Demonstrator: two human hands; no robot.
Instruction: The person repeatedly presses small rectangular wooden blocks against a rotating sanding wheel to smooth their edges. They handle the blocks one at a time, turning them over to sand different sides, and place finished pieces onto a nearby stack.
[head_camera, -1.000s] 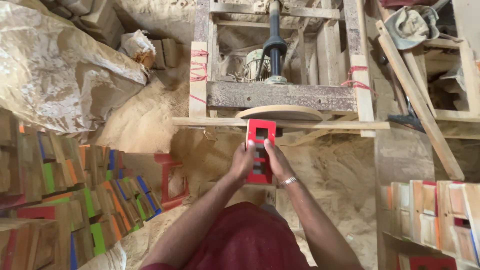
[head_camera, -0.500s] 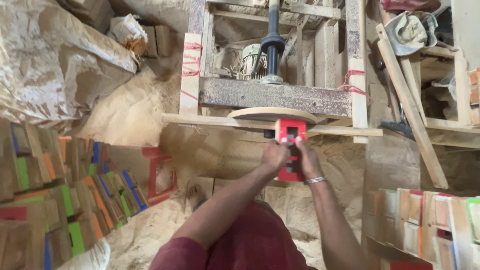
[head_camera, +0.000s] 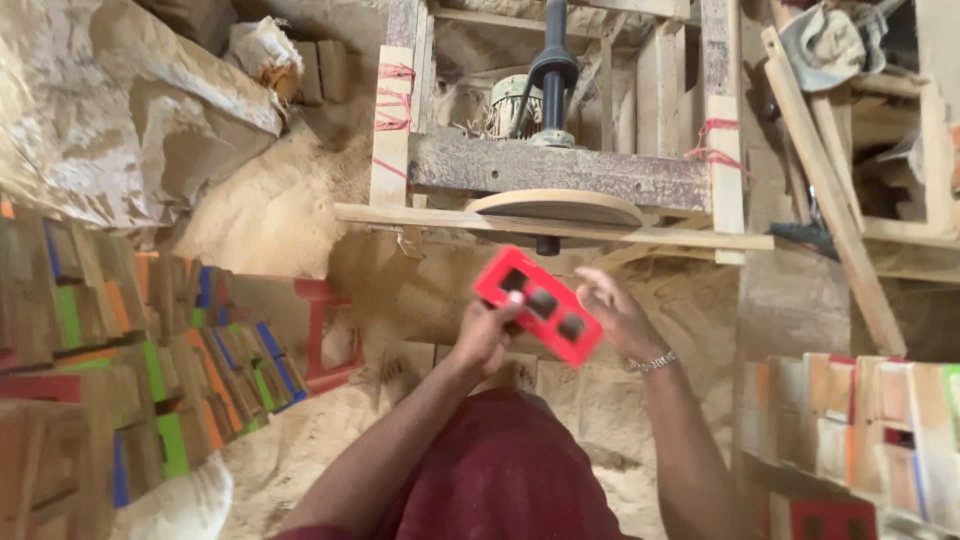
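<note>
A red wooden block (head_camera: 540, 304) with three square holes is tilted in front of me, below a round sanding disc (head_camera: 556, 208) on a wooden frame. My left hand (head_camera: 484, 333) grips the block's lower left end. My right hand (head_camera: 612, 315) sits just right of the block with fingers spread, close to its edge; contact is unclear.
A stack of coloured wooden pieces (head_camera: 130, 350) fills the left, with a red frame (head_camera: 330, 335) beside it. More painted pieces (head_camera: 850, 420) stand at the right. Sawdust (head_camera: 290, 440) covers the floor. A motor (head_camera: 515, 105) and shaft (head_camera: 552, 70) rise behind the disc.
The block was upright against the disc edge in both hands; now it is pulled back, lowered and tilted diagonally. My right hand has loosened from it.
</note>
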